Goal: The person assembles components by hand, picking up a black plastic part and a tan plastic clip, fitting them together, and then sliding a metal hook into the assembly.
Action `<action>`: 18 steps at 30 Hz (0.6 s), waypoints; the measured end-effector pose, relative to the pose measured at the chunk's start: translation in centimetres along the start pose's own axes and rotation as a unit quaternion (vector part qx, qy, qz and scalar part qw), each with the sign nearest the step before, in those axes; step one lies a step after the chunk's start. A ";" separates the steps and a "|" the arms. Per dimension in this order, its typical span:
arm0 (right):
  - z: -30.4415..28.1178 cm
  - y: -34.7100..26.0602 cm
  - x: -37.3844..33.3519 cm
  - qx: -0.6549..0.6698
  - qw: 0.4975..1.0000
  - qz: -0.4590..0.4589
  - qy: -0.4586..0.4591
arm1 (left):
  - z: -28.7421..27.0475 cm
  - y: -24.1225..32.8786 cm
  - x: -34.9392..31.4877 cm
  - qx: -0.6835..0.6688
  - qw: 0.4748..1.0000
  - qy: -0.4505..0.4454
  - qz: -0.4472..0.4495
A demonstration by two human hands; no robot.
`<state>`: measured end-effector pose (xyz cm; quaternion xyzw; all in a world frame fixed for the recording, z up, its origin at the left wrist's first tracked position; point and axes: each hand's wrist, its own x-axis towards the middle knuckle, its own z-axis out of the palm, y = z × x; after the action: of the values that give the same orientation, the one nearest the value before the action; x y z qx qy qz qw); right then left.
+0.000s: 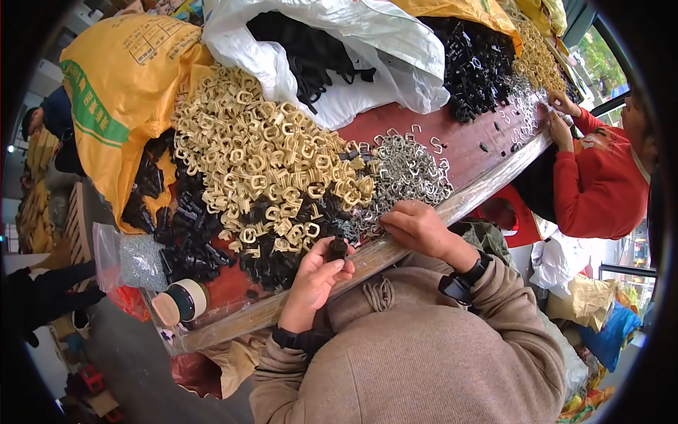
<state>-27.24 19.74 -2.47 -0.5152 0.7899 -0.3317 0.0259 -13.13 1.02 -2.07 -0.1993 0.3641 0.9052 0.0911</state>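
Note:
My left hand (316,277) pinches a small black plastic part (338,246) between thumb and fingers, just above the table's wooden front edge. To its right, my right hand (422,227) has its fingertips pressed together beside a heap of U-shaped silver metal pieces (412,169). Whatever those fingertips hold, if anything, is hidden. In front of my left hand spreads a large heap of beige plastic buckle-like loops (258,159). Loose black plastic parts (191,237) lie along the left and near side of that heap.
An orange woven sack (134,78) and a white sack with black parts (417,63) stand behind the heaps. A jar (187,300) and a bag of small grey pieces (141,261) are at the left corner. Another person in red (600,184) handles metal pieces at right.

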 end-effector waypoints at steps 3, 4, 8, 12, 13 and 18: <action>0.7 -0.2 1.2 -0.029 0.999 0.026 -0.007 | -0.1 -0.2 -0.1 0.011 1.000 0.002 -0.001; 0.8 -0.3 1.4 -0.046 0.998 0.039 -0.010 | -0.1 -0.4 -0.1 0.012 1.000 0.003 -0.005; 1.8 -0.4 1.9 -0.066 0.995 0.063 -0.036 | -0.6 -0.6 0.3 0.002 1.000 0.004 -0.010; 2.4 -0.1 1.9 -0.037 0.996 0.070 -0.025 | -0.9 -0.5 0.6 -0.014 1.000 0.000 -0.007; 2.4 -0.1 1.9 -0.037 0.997 0.069 -0.027 | -0.9 -0.5 0.6 -0.011 1.000 -0.002 -0.006; 2.3 -0.5 2.0 -0.064 0.996 0.061 -0.028 | -1.0 -0.7 0.9 -0.037 0.999 -0.015 0.002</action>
<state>-26.88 16.79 -3.34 -0.4757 0.8386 -0.2632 0.0351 -13.43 0.85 -3.61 -0.1879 0.3297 0.9210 0.0877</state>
